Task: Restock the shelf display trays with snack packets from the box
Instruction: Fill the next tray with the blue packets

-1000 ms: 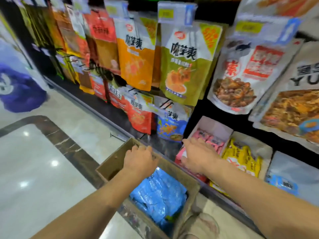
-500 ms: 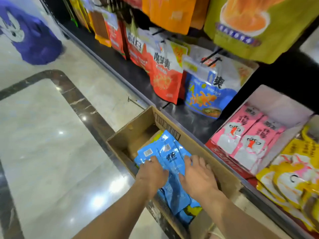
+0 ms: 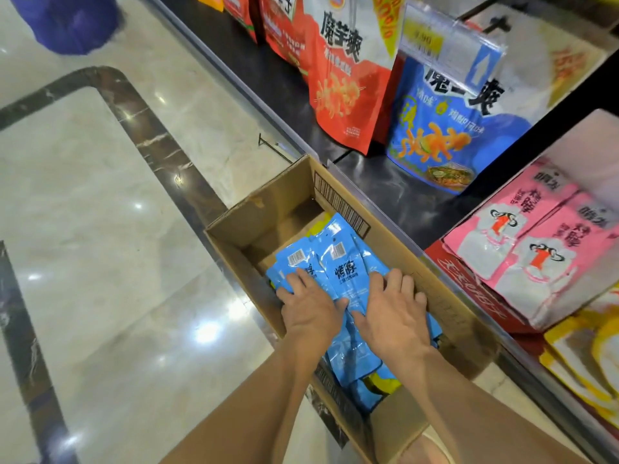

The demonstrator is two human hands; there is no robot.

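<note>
Head view, at 6 o'clock: the left hand (image 3: 310, 308) and the right hand (image 3: 392, 314) lie side by side on the blue packets (image 3: 338, 262), fingers spread flat and not closed round any packet. The packets lie loose in the cardboard box (image 3: 234, 244), which stands against the shelf edge. If both hands scoop too many, the glossy packets probably slide apart and fall. At 2 o'clock a careless lift could knock the pink packets (image 3: 536, 252).

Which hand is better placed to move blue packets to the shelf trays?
Right, probably. The right hand lies on the blue packets at the shelf side of the cardboard box, nearer the red tray; the left hand is floor-side.
</note>
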